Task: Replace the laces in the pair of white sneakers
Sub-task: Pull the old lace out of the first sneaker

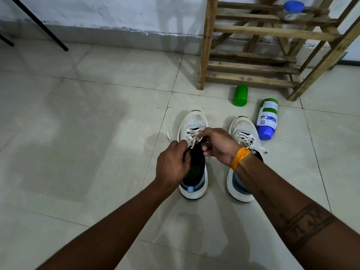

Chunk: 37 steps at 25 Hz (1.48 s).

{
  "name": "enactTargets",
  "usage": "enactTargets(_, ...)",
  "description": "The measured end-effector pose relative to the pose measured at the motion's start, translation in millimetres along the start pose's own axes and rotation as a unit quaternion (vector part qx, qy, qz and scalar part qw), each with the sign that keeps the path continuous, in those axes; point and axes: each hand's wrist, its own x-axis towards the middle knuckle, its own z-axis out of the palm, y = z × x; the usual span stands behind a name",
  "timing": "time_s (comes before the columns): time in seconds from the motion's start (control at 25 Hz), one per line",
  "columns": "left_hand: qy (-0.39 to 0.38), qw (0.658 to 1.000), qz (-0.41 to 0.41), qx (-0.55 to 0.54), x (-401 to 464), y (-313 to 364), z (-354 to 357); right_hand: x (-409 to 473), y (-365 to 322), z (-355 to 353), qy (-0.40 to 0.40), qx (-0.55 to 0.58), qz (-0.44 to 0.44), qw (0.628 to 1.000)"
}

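Two white sneakers stand side by side on the tiled floor, toes pointing away from me. The left sneaker (192, 121) has a white lace (191, 134) crossing its upper eyelets, and a loose lace end (168, 134) trails to its left. My left hand (172, 164) is curled over the shoe's collar and seems to hold the lace. My right hand (218, 146), with an orange band on its wrist, pinches the lace near the top eyelets. The right sneaker (243, 126) is laced and untouched; my right forearm hides its heel part.
A green bottle (241, 95) and a white-and-blue bottle (267, 118) lie on the floor just beyond the right sneaker. A wooden rack (253, 65) stands behind them against the wall, with a blue-lidded jar (292, 10) on it. Black metal legs (39, 24) are at far left.
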Motion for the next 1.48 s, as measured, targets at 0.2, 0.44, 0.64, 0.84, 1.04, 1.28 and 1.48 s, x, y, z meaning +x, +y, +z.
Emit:
enactTargets(0.2,-0.032,0.998,0.027,0.043,3,6,1,2,-32,-18,0.028,-0.214,0.037,0.976)
enactTargets(0.44,-0.048,0.995,0.054,0.062,7,9,-3,-16,-26,-29,-0.142,-0.094,0.070,0.983)
enactTargets(0.64,-0.088,0.989,0.087,0.081,2,14,-5,-15,-37,-40,-0.179,-0.076,0.119,0.974)
enactTargets(0.84,-0.114,0.985,0.092,0.096,7,9,-15,-14,-22,-41,-0.194,-0.032,0.079,0.977)
enactTargets(1.04,-0.135,0.981,0.091,0.109,5,5,-19,-20,-39,-36,-0.099,0.046,0.079,0.991)
enactTargets(1.28,-0.105,0.993,0.046,0.023,12,10,-20,-41,24,3,0.278,-0.185,-0.160,0.929)
enactTargets(1.48,-0.087,0.988,0.116,0.044,47,21,-25,-47,89,21,0.295,-0.307,-0.221,0.877)
